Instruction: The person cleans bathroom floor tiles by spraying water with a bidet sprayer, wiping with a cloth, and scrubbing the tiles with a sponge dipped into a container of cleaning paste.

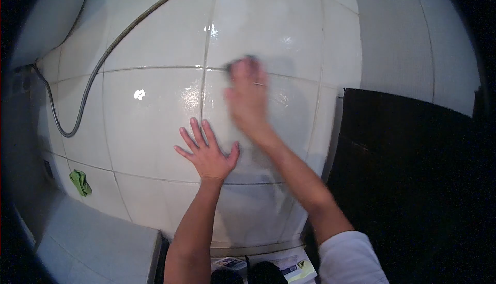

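My left hand (pixel 210 156) lies flat on the wet white tiles (pixel 155 124), its fingers spread and nothing under it that I can see. Ahead of it and to the right, my right hand (pixel 249 95) presses on the tiles close to a grout line, blurred by motion. Under its fingertips shows a dark scrubbing pad (pixel 251 58), mostly covered by the hand. Water shines on the tiles around both hands.
A metal shower hose (pixel 109 51) curves across the tiles at the upper left. A crumpled green cloth (pixel 80 182) lies at the lower left. To the right stands a black panel (pixel 413 180). Printed paper (pixel 279 263) lies at the bottom edge by dark footwear.
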`<state>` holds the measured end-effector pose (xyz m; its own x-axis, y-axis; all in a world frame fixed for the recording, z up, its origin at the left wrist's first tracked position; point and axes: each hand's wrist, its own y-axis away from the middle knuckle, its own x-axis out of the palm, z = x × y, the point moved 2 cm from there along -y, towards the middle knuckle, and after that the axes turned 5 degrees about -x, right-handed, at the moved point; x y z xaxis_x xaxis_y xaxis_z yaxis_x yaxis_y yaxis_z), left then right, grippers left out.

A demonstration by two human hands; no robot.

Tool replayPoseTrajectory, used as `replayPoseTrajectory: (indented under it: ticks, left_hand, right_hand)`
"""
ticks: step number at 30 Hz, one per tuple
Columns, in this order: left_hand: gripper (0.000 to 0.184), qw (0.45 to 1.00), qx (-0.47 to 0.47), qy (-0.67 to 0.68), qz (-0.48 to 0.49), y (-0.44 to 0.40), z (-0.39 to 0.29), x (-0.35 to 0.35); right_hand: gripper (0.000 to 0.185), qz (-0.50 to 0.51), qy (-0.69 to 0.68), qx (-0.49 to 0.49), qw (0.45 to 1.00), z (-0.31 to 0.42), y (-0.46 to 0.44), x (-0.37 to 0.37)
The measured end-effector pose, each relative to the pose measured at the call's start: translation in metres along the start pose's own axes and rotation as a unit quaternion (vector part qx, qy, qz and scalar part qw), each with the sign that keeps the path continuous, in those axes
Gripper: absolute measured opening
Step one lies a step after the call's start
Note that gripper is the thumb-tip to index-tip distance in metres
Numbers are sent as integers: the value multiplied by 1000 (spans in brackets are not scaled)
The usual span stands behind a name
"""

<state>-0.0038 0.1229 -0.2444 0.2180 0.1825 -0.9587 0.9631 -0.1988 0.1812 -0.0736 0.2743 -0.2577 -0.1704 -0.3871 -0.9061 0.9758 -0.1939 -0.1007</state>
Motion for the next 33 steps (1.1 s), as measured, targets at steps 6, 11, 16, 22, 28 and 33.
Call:
replayPoseTrajectory:
  ticks: [6, 11, 16, 22, 28, 33]
  left_hand:
    - [95, 1000, 7, -16, -22, 2, 3, 8]
    - [95, 999, -2, -28, -46, -1, -2, 10]
    - [89, 996, -12, -22, -81, 3, 0, 12]
    - [56, 949, 61, 303, -70, 29, 44, -7]
    - [46, 955, 14, 277, -103, 216, 111, -44]
    - [45, 942, -81, 320, -64, 254, 99, -32]
  right_hand:
    - [42, 57, -134, -62, 987, 47, 3, 22]
    - [42, -97, 157, 80, 979, -115, 66, -64]
    - [53, -39, 73, 104, 991, -28, 228, -49]
    - [59, 179, 61, 126, 974, 12, 442, -102]
    - [53, -52, 119, 199, 971, -12, 382, -86]
    - [44, -140, 13, 15, 990, 99, 239, -12]
